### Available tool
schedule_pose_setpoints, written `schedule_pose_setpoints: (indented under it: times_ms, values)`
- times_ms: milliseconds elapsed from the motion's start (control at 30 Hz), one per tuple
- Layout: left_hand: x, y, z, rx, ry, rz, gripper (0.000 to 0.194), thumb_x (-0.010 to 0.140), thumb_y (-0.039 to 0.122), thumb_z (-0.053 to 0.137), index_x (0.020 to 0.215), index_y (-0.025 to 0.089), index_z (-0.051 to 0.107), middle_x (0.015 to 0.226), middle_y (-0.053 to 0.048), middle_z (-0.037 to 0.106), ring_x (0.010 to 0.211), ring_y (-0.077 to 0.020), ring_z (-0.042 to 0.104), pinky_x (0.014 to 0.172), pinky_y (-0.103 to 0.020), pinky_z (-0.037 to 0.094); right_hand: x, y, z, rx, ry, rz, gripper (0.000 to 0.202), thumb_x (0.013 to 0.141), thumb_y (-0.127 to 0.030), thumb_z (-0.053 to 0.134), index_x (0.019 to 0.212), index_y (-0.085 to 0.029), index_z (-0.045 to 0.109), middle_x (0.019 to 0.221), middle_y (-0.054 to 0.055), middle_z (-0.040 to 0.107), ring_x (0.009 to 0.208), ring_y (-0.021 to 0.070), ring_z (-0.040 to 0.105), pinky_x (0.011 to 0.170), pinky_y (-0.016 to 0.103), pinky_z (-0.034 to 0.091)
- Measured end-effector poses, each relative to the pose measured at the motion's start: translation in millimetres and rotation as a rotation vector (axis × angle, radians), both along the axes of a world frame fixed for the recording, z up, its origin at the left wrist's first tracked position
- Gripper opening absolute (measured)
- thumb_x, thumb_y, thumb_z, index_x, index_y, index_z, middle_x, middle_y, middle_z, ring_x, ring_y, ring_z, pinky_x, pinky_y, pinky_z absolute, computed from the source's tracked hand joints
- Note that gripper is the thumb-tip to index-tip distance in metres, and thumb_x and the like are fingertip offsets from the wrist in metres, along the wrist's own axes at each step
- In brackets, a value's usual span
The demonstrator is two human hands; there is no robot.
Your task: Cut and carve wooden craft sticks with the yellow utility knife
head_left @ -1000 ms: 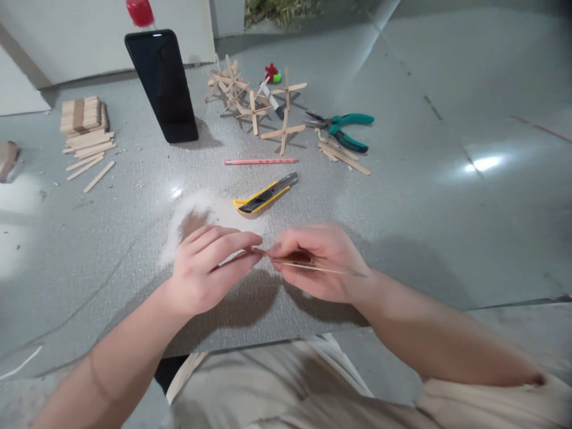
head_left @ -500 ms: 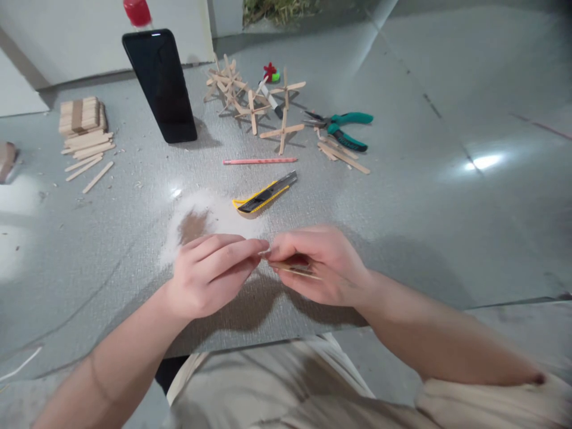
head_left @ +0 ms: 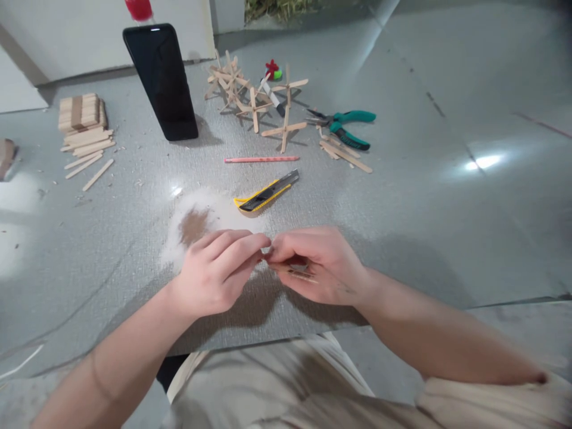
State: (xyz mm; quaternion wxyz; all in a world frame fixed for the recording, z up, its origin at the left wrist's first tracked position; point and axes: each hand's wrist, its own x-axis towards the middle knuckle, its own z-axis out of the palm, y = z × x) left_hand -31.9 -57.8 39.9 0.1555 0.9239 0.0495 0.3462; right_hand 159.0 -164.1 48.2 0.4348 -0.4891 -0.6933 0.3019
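My right hand [head_left: 317,265] is closed around thin wooden sticks [head_left: 304,274], whose ends show across the palm. My left hand [head_left: 226,268] has its fingers pressed together, and its fingertips meet those of my right hand; whatever they pinch is too small to make out. Just beyond the hands lies a yellow and black utility knife [head_left: 267,192] with its blade pointing up and right. A pink pencil [head_left: 262,159] rests behind the knife. White powder with a brown patch [head_left: 194,226] lies beyond my left hand.
A dark phone [head_left: 163,83] stands upright before a red-capped bottle [head_left: 139,8]. Craft sticks [head_left: 84,113] are piled at the left. Crossed-stick pieces [head_left: 285,129], a grey marker [head_left: 272,98], teal-handled pliers [head_left: 351,128] and loose sticks [head_left: 346,157] lie at the back.
My left hand has shifted slightly to the right and its fingers have closed in against my right fingertips. The sticks in my right hand have tilted slightly.
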Motion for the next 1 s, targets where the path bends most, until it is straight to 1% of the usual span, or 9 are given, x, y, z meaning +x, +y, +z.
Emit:
schedule_pose_setpoints:
  times_ms: [67,267,400,500,600,700,767,900,1000]
  values:
    - [1,-1,-0.7,-0.023,-0.002,-0.001,0.022,0.093,0.004,0.056,0.111,0.016,0.060,0.106,-0.005,0.074,0.097,-0.0163,0.070,0.084,-0.029,0.057,0,0,0.0,-0.007,0.020,-0.001,0.013,0.080,-0.009,0.062,0.078,-0.020,0.056,0.063,-0.006,0.049,0.055,0.0076,0.039,0.053,0.021,0.034]
    - [5,0,3.0,0.028,0.018,0.039,0.017,0.093,0.004,0.049,0.094,0.018,0.058,0.104,-0.006,0.070,0.091,-0.0178,0.067,0.081,-0.032,0.052,-1,0,-1.1,-0.002,0.013,-0.049,0.011,0.082,-0.010,0.064,0.078,-0.019,0.058,0.067,-0.002,0.062,0.057,0.0079,0.049,0.053,0.020,0.040]
    - [4,4,6.2,-0.023,0.014,0.104,0.013,0.092,0.005,0.050,0.093,0.017,0.054,0.106,-0.011,0.065,0.088,-0.0178,0.064,0.076,-0.032,0.053,0,2,-0.5,-0.012,0.023,-0.120,0.009,0.083,-0.010,0.063,0.079,-0.018,0.060,0.067,0.000,0.067,0.054,0.0080,0.054,0.052,0.020,0.041]
    - [2,7,7.3,-0.050,0.012,0.123,0.013,0.093,0.005,0.050,0.094,0.018,0.052,0.110,-0.013,0.063,0.091,-0.0175,0.062,0.077,-0.032,0.054,1,3,0.9,0.006,0.034,-0.143,0.008,0.084,-0.013,0.061,0.078,-0.018,0.061,0.065,0.001,0.068,0.053,0.0086,0.057,0.050,0.020,0.042]
    - [2,7,6.5,-0.077,-0.007,0.111,0.014,0.094,0.005,0.050,0.095,0.019,0.051,0.109,-0.011,0.066,0.091,-0.0164,0.064,0.076,-0.031,0.055,0,3,2.3,0.011,0.038,-0.145,0.008,0.084,-0.013,0.061,0.078,-0.019,0.060,0.065,0.001,0.068,0.053,0.0088,0.058,0.050,0.020,0.042]
    - [1,7,5.2,-0.116,-0.064,0.111,0.019,0.092,0.001,0.051,0.096,0.019,0.053,0.097,-0.005,0.072,0.084,-0.0134,0.068,0.074,-0.027,0.055,1,3,3.1,0.014,0.031,-0.140,0.007,0.084,-0.014,0.061,0.079,-0.019,0.060,0.064,0.000,0.068,0.052,0.0093,0.057,0.049,0.020,0.041]
    - [0,8,5.1,-0.125,-0.094,0.177,0.019,0.091,0.002,0.056,0.097,0.020,0.056,0.088,0.000,0.073,0.078,-0.0124,0.070,0.072,-0.025,0.055,1,3,3.3,0.016,0.015,-0.145,0.006,0.083,-0.013,0.061,0.081,-0.019,0.061,0.064,0.000,0.067,0.052,0.0095,0.057,0.049,0.020,0.041]
    - [-4,16,7.0,-0.059,-0.086,0.378,0.013,0.088,0.015,0.071,0.095,0.021,0.063,0.081,0.001,0.074,0.070,-0.0141,0.071,0.065,-0.025,0.055,3,4,3.7,0.019,0.002,-0.159,0.009,0.083,-0.011,0.062,0.081,-0.020,0.062,0.061,-0.002,0.064,0.050,0.0082,0.054,0.049,0.019,0.041]
    - [-6,22,8.1,-0.073,0.004,0.358,0.008,0.091,0.017,0.067,0.097,0.022,0.066,0.089,-0.001,0.076,0.077,-0.0146,0.072,0.067,-0.025,0.054,4,5,4.3,0.019,0.002,-0.145,0.009,0.083,-0.010,0.062,0.081,-0.020,0.062,0.060,-0.004,0.061,0.050,0.0072,0.052,0.049,0.018,0.040]
